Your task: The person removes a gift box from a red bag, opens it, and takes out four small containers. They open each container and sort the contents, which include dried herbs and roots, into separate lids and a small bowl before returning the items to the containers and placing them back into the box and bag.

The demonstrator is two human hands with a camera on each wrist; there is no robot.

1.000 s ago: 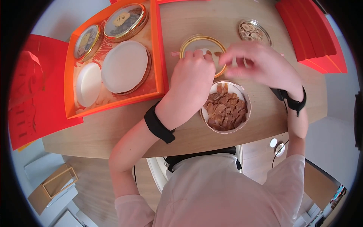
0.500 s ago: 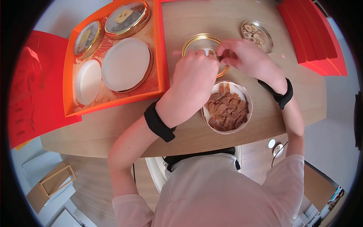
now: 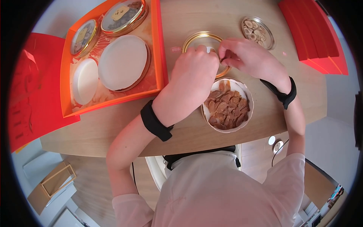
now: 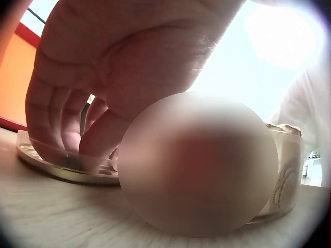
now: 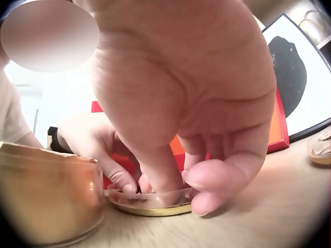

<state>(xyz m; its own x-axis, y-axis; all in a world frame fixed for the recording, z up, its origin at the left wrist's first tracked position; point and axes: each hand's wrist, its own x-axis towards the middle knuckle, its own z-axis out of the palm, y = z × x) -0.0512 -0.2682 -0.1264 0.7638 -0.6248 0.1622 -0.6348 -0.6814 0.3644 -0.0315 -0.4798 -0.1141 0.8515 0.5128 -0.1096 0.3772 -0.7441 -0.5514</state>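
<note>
A shallow clear dish with a gold rim [image 3: 194, 35] lies in front of both hands, with a small white piece [image 3: 209, 49] in it. My left hand [image 3: 196, 73] reaches over its near left side, knuckles up, with bent fingers and thumb inside the wall in the left wrist view; I cannot tell what they hold. From the right, my right hand [image 3: 253, 58] pinches a small dark brown slice [image 3: 222, 59] between thumb and forefinger, close to the left fingertips. Below them stands a round tub [image 3: 251, 119] of brown dried slices [image 3: 227, 109].
An orange-red box [image 3: 163, 49] on the left holds gold-rimmed containers [image 3: 124, 17] and white rounds [image 3: 123, 62]. At the back right are a clear dish of pale round slices [image 3: 257, 32] and a red box [image 3: 312, 32]. The table's near edge [image 3: 181, 151] faces the person.
My right hand has come down and left to the dish, its fingers closing in beside the left fingertips. The left hand stays at the dish. The head view has shifted slightly.
</note>
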